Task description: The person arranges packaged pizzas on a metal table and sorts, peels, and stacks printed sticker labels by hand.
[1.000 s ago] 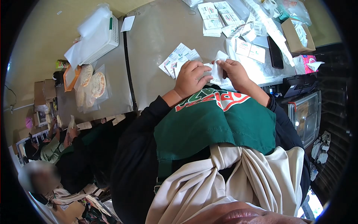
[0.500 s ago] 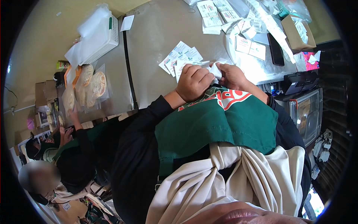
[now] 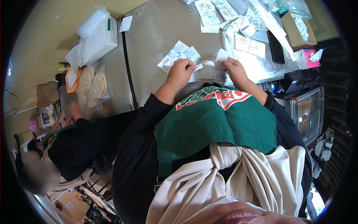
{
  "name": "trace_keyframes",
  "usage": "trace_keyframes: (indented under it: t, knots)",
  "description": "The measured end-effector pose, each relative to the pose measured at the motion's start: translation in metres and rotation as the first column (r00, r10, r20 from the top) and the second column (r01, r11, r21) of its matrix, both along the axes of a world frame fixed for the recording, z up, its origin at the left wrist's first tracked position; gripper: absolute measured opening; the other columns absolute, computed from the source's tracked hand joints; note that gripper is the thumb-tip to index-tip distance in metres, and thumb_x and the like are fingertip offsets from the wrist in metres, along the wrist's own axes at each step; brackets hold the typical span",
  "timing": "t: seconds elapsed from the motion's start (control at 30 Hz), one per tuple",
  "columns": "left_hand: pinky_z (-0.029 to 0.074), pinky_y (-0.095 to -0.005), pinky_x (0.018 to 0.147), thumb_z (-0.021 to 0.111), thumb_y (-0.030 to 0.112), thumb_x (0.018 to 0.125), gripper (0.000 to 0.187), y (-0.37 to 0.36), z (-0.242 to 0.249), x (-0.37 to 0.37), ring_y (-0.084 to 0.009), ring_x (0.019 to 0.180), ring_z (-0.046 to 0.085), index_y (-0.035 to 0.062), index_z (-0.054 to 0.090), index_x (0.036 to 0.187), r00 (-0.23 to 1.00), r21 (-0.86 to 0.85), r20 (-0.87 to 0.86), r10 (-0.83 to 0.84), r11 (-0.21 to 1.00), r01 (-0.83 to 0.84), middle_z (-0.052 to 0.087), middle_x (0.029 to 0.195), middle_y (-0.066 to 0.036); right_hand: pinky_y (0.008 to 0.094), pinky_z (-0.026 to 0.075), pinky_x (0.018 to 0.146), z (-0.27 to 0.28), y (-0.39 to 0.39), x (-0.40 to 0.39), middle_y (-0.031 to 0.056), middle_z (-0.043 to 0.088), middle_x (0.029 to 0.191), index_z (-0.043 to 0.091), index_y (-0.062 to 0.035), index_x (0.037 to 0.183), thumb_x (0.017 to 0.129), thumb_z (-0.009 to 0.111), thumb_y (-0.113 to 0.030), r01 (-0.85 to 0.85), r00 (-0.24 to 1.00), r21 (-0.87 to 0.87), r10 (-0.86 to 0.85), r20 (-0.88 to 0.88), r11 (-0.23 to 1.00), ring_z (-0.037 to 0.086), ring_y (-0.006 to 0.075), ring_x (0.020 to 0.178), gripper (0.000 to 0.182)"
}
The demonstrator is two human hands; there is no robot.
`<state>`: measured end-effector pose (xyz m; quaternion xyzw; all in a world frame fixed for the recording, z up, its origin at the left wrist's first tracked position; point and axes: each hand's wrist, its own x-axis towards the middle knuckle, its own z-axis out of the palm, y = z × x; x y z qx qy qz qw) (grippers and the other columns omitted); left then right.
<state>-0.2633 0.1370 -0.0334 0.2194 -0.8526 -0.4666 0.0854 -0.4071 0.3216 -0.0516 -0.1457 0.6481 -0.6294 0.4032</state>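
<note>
One thin white paper slip (image 3: 222, 55) is being pinched at the right hand's (image 3: 237, 72) fingertips, ideally lightly by its edge to avoid creasing, while the left hand (image 3: 179, 74) is holding its fingers narrow, contents unclear, beside flat white rectangular papers (image 3: 203, 74) between both hands.

We've got a metal table (image 3: 149, 44) as our landmark, with a dark seam (image 3: 128, 69) running across its left part. Past its far left side we've got a plain yellowish wall (image 3: 41, 41), and more of that colour shows beyond its far right corner. Off the right end it gets pretty dark, with horizontal slats (image 3: 337, 100) and a clear-fronted cabinet (image 3: 308, 114) nearer us. Light bounces hard off the table's right half, and there's a bright patch (image 3: 316, 201) well behind that end. Can't really make out the floor, folks.
</note>
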Motion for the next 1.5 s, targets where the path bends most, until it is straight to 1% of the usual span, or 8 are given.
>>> trace_keyframes:
  t: [0.17, 0.27, 0.53, 0.73, 0.93, 1.07, 1.17, 1.5]
  knots:
    - [0.046, -0.0358, 0.075, 0.068, 0.020, 0.078, 0.018, -0.018, -0.027, 0.003, -0.0286, 0.084, 0.058, 0.0023, 0.067, 0.081, 0.921, 0.129, 0.376, -0.103, 0.990, 0.058, 0.057, 0.092, -0.016, 0.0353, 0.045, 0.066, -0.015, -0.002, -0.002, 0.0139, 0.061, 0.071, 0.065, -0.0005, 0.080, 0.086, 0.060, -0.027, -0.460, 0.724, 0.384, 0.589, -0.360, 0.801, 0.057, 0.0262, 0.065, 0.028]
    - [0.046, -0.0373, 0.078, 0.069, 0.021, 0.077, 0.019, -0.014, -0.032, 0.001, -0.0302, 0.087, 0.058, 0.0031, 0.068, 0.081, 0.895, 0.012, 0.442, -0.050, 0.999, 0.050, 0.056, 0.098, -0.017, 0.0383, 0.045, 0.077, -0.028, -0.001, 0.002, 0.0144, 0.063, 0.080, 0.065, 0.0003, 0.081, 0.085, 0.059, -0.025, -0.439, 0.418, 0.358, 0.540, -0.730, 0.824, 0.057, 0.0295, 0.082, 0.027]
    - [0.047, -0.0402, 0.078, 0.072, 0.025, 0.073, 0.023, 0.001, -0.041, 0.001, -0.0327, 0.086, 0.057, 0.0031, 0.069, 0.075, 0.924, -0.272, 0.379, 0.048, 0.960, 0.061, 0.057, 0.096, -0.019, 0.0402, 0.044, 0.083, -0.012, -0.006, 0.001, 0.0132, 0.063, 0.086, 0.066, 0.0000, 0.083, 0.084, 0.057, -0.025, -0.474, 0.405, 0.483, 0.669, -0.623, 0.736, 0.055, 0.0306, 0.092, 0.026]
    - [0.048, -0.0434, 0.079, 0.075, 0.033, 0.070, 0.043, 0.023, -0.018, -0.006, -0.0346, 0.089, 0.058, 0.0053, 0.062, 0.101, 0.811, -0.514, 0.476, 0.341, 0.856, -0.059, 0.056, 0.102, -0.020, 0.0400, 0.043, 0.084, -0.013, -0.006, 0.001, 0.0131, 0.063, 0.088, 0.067, -0.0014, 0.084, 0.083, 0.057, -0.025, -0.473, 0.389, 0.508, 0.688, -0.613, 0.720, 0.055, 0.0307, 0.092, 0.025]
    - [0.041, -0.0423, 0.087, 0.078, 0.036, 0.063, 0.053, -0.009, -0.004, 0.012, -0.0293, 0.101, 0.052, 0.0049, 0.060, 0.101, 0.942, -0.678, 0.305, 0.141, 0.727, 0.111, 0.055, 0.103, -0.013, 0.0398, 0.045, 0.082, -0.018, -0.004, -0.001, 0.0137, 0.062, 0.087, 0.066, -0.0019, 0.082, 0.084, 0.058, -0.025, -0.467, 0.404, 0.461, 0.646, -0.648, 0.755, 0.055, 0.0309, 0.092, 0.024]
    - [0.037, -0.0422, 0.092, 0.081, 0.036, 0.058, 0.052, -0.021, 0.001, 0.013, -0.0288, 0.106, 0.048, 0.0106, 0.062, 0.099, 0.877, -0.622, 0.472, 0.085, 0.738, 0.263, 0.055, 0.107, -0.009, 0.0405, 0.044, 0.081, -0.029, 0.003, 0.003, 0.0147, 0.060, 0.083, 0.063, -0.0013, 0.081, 0.083, 0.059, -0.022, -0.372, 0.543, 0.214, 0.399, -0.739, 0.903, 0.055, 0.0330, 0.090, 0.021]
    - [0.037, -0.0426, 0.092, 0.083, 0.034, 0.054, 0.057, -0.024, -0.004, 0.009, -0.0291, 0.107, 0.048, 0.0099, 0.061, 0.101, 0.854, -0.611, 0.510, 0.102, 0.742, 0.276, 0.055, 0.105, -0.009, 0.0413, 0.044, 0.081, -0.027, 0.001, 0.001, 0.0152, 0.059, 0.081, 0.060, -0.0010, 0.082, 0.083, 0.060, -0.018, -0.344, 0.490, 0.105, 0.273, -0.828, 0.933, 0.055, 0.0347, 0.089, 0.017]
    - [0.040, -0.0440, 0.090, 0.082, 0.030, 0.057, 0.051, -0.042, -0.016, 0.006, -0.0309, 0.105, 0.051, 0.0069, 0.061, 0.097, 0.892, -0.566, 0.428, 0.147, 0.813, 0.138, 0.057, 0.103, -0.012, 0.0425, 0.045, 0.081, -0.024, -0.018, 0.007, 0.0182, 0.061, 0.086, 0.062, -0.0004, 0.087, 0.080, 0.061, -0.010, -0.411, 0.397, 0.070, 0.247, -0.884, 0.909, 0.055, 0.0375, 0.090, 0.013]
